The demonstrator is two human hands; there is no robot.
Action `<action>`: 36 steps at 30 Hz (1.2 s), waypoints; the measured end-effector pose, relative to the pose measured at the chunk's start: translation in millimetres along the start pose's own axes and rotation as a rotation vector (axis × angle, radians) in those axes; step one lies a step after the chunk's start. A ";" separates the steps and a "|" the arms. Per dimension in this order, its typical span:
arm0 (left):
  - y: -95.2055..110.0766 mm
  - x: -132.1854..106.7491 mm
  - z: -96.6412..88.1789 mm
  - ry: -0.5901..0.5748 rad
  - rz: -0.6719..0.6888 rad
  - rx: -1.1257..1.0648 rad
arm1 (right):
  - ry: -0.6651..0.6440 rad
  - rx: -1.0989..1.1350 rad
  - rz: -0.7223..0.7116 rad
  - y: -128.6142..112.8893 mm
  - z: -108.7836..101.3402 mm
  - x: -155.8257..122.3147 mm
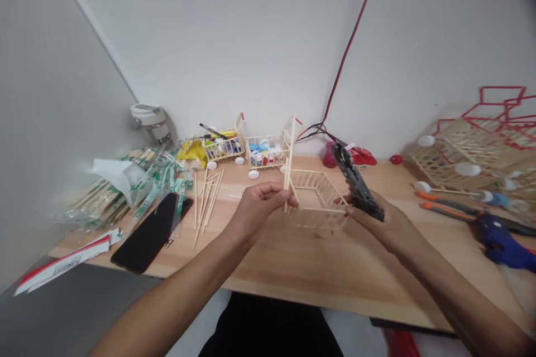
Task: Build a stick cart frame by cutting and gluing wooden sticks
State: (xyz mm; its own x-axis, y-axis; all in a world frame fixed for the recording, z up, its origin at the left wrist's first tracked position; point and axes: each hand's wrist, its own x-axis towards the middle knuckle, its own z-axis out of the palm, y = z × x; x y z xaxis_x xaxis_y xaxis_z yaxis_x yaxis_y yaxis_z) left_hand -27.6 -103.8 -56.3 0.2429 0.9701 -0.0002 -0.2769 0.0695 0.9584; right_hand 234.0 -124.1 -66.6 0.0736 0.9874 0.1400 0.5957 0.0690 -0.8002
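Observation:
A small basket frame made of thin wooden sticks is held just above the table, with barred sides and an open top. My left hand pinches its left end, where an upright pale stick rises from the corner. In my right hand is a black elongated tool, tilted up and to the left; its exact kind does not show clearly. The right fingertips also touch the basket's right end. My right palm is partly hidden behind the tool.
Behind stand two small stick carts with bottle caps inside. Loose sticks, a black phone and bagged sticks lie left. At right are stacked carts, orange-handled pliers and a blue tool.

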 end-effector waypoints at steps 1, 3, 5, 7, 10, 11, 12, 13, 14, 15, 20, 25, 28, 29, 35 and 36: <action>1.7 4.1 5.1 -0.019 0.026 0.016 | 0.016 -0.008 -0.009 2.2 -3.8 2.9; 3.5 15.3 15.4 -0.058 0.070 0.041 | 0.060 -0.025 -0.022 6.6 -11.7 10.8; 2.4 29.6 24.7 -0.090 0.099 0.062 | 0.102 -0.041 -0.033 11.4 -18.0 21.3; -2.2 44.9 31.4 -0.101 0.107 0.068 | 0.132 -0.049 -0.040 16.5 -21.5 33.2; -12.0 63.9 35.5 -0.068 0.104 0.061 | 0.136 -0.049 -0.050 23.0 -21.3 49.1; -15.1 68.3 35.3 -0.055 0.105 0.062 | 0.131 -0.052 -0.053 24.5 -20.3 53.2; -17.8 71.7 34.5 -0.044 0.107 0.067 | 0.125 -0.055 -0.057 25.6 -19.0 56.6; -19.9 74.1 33.2 -0.036 0.111 0.074 | 0.121 -0.057 -0.059 26.4 -17.5 59.3; -21.4 75.7 31.6 -0.030 0.113 0.082 | 0.117 -0.059 -0.063 26.9 -15.9 61.7; -22.5 76.9 29.8 -0.025 0.115 0.089 | 0.113 -0.060 -0.068 27.1 -14.4 63.8; -21.2 82.5 22.4 0.027 0.129 0.098 | 0.092 -0.063 -0.102 24.9 -6.5 74.9; -16.2 91.7 18.9 0.040 0.152 0.131 | 0.096 -0.103 -0.109 19.7 0.3 88.0; -13.6 94.9 17.6 0.043 0.152 0.142 | 0.097 -0.128 -0.096 17.1 0.9 91.2; -12.5 94.8 16.9 0.045 0.150 0.146 | 0.094 -0.135 -0.094 16.4 0.0 90.9; 1.6 74.3 4.3 -0.020 0.139 0.193 | 0.131 -0.200 -0.069 13.1 -12.8 71.0; 5.1 68.1 0.3 -0.058 0.113 0.209 | 0.123 -0.201 -0.054 12.1 -13.7 64.4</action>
State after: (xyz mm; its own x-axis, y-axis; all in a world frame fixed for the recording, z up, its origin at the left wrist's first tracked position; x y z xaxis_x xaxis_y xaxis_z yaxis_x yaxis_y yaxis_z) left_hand -12.3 -37.4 -51.3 0.2759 0.9536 0.1207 -0.1079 -0.0941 0.9897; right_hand 256.9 -61.7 -59.3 0.1269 0.9573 0.2598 0.7476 0.0798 -0.6594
